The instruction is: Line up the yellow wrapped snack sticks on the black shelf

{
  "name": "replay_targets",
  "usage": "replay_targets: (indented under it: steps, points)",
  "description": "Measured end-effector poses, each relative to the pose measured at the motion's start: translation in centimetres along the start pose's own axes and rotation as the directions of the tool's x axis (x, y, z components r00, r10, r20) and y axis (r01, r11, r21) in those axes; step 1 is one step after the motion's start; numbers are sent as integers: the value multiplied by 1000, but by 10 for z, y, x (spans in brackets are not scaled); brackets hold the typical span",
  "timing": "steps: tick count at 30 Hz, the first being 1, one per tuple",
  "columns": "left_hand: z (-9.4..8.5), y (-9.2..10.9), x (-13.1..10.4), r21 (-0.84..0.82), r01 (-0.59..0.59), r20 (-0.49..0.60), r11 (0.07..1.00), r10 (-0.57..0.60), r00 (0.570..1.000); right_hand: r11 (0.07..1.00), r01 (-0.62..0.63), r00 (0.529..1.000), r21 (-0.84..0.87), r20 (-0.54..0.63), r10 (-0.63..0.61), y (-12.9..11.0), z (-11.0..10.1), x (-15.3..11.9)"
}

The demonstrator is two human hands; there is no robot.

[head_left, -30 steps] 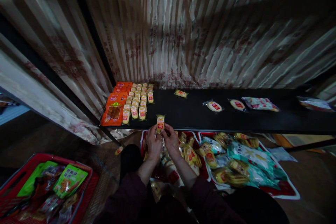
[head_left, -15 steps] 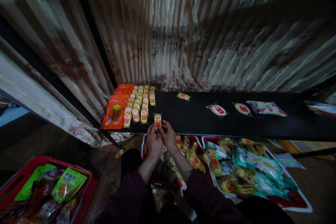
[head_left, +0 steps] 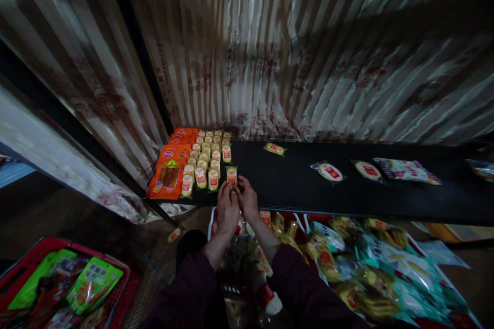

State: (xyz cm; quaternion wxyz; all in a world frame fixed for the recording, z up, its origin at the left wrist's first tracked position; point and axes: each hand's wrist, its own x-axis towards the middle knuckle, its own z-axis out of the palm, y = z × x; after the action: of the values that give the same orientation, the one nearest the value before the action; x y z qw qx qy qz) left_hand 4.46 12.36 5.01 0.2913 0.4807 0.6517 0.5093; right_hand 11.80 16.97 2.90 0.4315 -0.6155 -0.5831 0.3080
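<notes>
Fingertips of our left hand (head_left: 228,206) and right hand (head_left: 247,199) pinch the near end of one wrapped cake (head_left: 231,175): rounded oblong, clear film. Since a second ago it sits farther over the smooth black shelf (head_left: 293,185), seemingly in line with the cake rows (head_left: 204,157) alongside. Left of those, flat glossy orange packets (head_left: 170,164).

Our left hand (head_left: 228,209) and right hand (head_left: 247,199) hold a yellow packet (head_left: 231,176); from it: similar packets (head_left: 205,156) 10 o'clock, orange packs (head_left: 170,164) 9, red basket (head_left: 50,244) 8
</notes>
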Motion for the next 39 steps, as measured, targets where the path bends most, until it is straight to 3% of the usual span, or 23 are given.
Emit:
replay_targets:
  steps: [19, 33, 39]
  points:
    - [19, -6, 38, 51, -76, 44, 996, 74, 996, 999, 50, 999, -5, -13, -50, 4, 20, 56]
    - [29, -10, 49, 38, -177, 21, 983, 177, 984, 985, 169, 985, -32, 45, -168, 13, 28, 85]
    - [34, -15, 52, 24, -174, 16, 985, 173, 985, 974, 184, 982, -133, 60, -178, 12, 28, 91]
